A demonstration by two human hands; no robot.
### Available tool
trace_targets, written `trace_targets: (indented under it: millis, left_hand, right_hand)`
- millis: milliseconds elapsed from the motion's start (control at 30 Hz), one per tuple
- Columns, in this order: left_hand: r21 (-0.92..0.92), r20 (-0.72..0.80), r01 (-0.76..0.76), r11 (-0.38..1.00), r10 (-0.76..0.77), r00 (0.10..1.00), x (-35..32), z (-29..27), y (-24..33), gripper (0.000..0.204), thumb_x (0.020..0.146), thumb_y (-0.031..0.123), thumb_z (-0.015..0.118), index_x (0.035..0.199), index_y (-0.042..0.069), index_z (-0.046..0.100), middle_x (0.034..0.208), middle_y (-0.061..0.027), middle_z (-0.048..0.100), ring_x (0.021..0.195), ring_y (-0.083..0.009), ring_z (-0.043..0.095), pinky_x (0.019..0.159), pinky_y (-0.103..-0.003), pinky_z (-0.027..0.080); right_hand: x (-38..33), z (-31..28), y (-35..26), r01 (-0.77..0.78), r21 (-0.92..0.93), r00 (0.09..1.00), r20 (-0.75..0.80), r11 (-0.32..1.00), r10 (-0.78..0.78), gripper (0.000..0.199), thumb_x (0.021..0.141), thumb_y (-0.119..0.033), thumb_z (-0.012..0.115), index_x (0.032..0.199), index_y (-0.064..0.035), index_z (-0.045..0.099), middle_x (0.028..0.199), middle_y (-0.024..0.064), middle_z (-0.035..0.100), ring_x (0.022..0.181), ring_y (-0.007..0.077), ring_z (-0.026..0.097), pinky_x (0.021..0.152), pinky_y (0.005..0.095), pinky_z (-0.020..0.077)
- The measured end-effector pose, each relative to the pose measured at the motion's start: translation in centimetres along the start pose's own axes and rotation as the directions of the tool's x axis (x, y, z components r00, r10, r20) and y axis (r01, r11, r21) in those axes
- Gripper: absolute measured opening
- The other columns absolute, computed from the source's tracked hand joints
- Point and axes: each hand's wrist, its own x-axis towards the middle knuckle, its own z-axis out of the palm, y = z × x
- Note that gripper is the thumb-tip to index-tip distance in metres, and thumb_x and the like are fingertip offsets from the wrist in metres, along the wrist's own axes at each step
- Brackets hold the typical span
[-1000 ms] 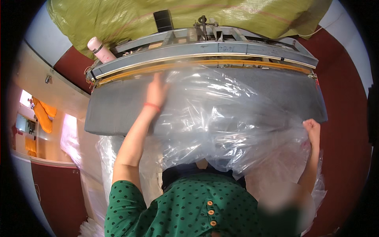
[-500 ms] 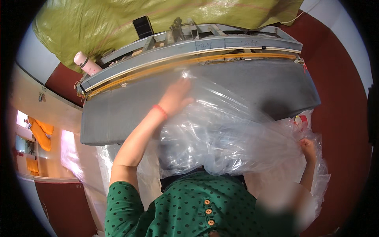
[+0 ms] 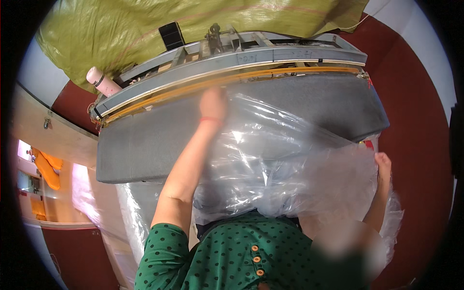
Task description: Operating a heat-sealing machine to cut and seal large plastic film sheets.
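Note:
A large clear plastic sheet or bag (image 3: pixel 266 164) spreads across my lap and partly up over the long dark-grey work surface (image 3: pixel 140 145). At the sheet's upper left corner is my left hand (image 3: pixel 212 104), near the orange strip of the long metal-framed machine (image 3: pixel 261 57). Motion blurs its fingers, so their grip does not show. Lower on the right, my right hand (image 3: pixel 383 164) is closed, its fingers pinching the sheet's right edge. The plastic stretches slantwise between the two hands.
Behind the machine hangs a yellow-green tarp (image 3: pixel 116 29). A pink bottle (image 3: pixel 101 81) leans at the machine's left end, and a dark phone (image 3: pixel 171 35) stands at the back. More clear plastic (image 3: pixel 133 208) hangs below the surface. A cabinet (image 3: pixel 53 121) stands left.
My left hand has moved slightly up and left to the sheet's far corner, its arm swinging inward. My right hand has shifted a little up and right, keeping the sheet's edge.

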Motion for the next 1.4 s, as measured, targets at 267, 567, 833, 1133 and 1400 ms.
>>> trace_targets:
  millis: [267, 567, 833, 1133, 1400]
  left_hand:
    - [-0.232, -0.235, 0.13, 0.964, -0.186, 0.954, 1.1, 0.1, -2.8, 0.014, 0.078, 0.013, 0.049, 0.078, -0.001, 0.052, 0.07, -0.0168, 0.055, 0.067, -0.0306, 0.054, 0.062, -0.038, 0.044]
    - [-0.208, -0.532, 0.352, 0.913, -0.408, 0.742, 2.1, -8.2, -15.2, 0.02, 0.081, 0.017, 0.046, 0.074, -0.001, 0.05, 0.069, -0.0168, 0.056, 0.064, -0.027, 0.054, 0.062, -0.034, 0.042]
    - [-0.383, -0.51, 0.438, 0.814, -0.581, 0.634, 2.8, -6.6, -16.4, 0.015, 0.075, 0.013, 0.052, 0.078, -0.001, 0.048, 0.068, -0.0126, 0.056, 0.06, -0.0208, 0.054, 0.061, -0.031, 0.044]
    - [-0.515, -0.473, 0.309, 0.799, -0.566, 0.675, -1.2, -9.8, -19.9, 0.023, 0.081, 0.015, 0.041, 0.08, -0.005, 0.052, 0.076, -0.0201, 0.056, 0.07, -0.0348, 0.053, 0.069, -0.039, 0.042]
    - [0.116, -0.196, 0.198, 0.973, -0.173, 0.965, -2.6, -10.0, -17.1, 0.017, 0.078, 0.017, 0.054, 0.078, 0.001, 0.059, 0.085, -0.0131, 0.059, 0.078, -0.0286, 0.054, 0.074, -0.034, 0.041]
  right_hand:
    - [13.6, 9.6, -4.6, 0.21, -0.06, 0.885, -0.411, 0.976, -0.216, 0.017, 0.079, -0.02, 0.06, 0.076, -0.004, 0.058, 0.066, -0.0028, 0.053, 0.062, 0.0059, 0.045, 0.06, 0.0216, 0.0388]
    - [19.3, 30.9, -8.6, 0.485, 0.197, 0.866, -0.246, 0.852, -0.436, 0.013, 0.078, -0.013, 0.06, 0.074, -0.0038, 0.051, 0.06, -0.0028, 0.048, 0.055, 0.006, 0.043, 0.052, 0.0193, 0.0369]
    - [20.2, 30.8, -8.0, 0.463, -0.011, 0.822, -0.37, 0.886, -0.434, 0.013, 0.077, -0.007, 0.059, 0.071, -0.0025, 0.048, 0.06, 0.0019, 0.051, 0.052, 0.0053, 0.045, 0.048, 0.02, 0.0375]
    - [17.4, 30.5, -10.7, 0.343, 0.243, 0.933, -0.203, 0.907, -0.298, 0.01, 0.077, -0.009, 0.056, 0.075, -0.0002, 0.053, 0.063, 0.0038, 0.054, 0.052, 0.0093, 0.05, 0.047, 0.0231, 0.0417]
    - [10.2, 26.7, -12.8, 0.619, -0.281, 0.729, -0.142, 0.733, -0.67, 0.019, 0.075, -0.018, 0.064, 0.071, 0.0003, 0.059, 0.067, 0.0044, 0.058, 0.064, 0.0085, 0.053, 0.063, 0.0238, 0.0427]
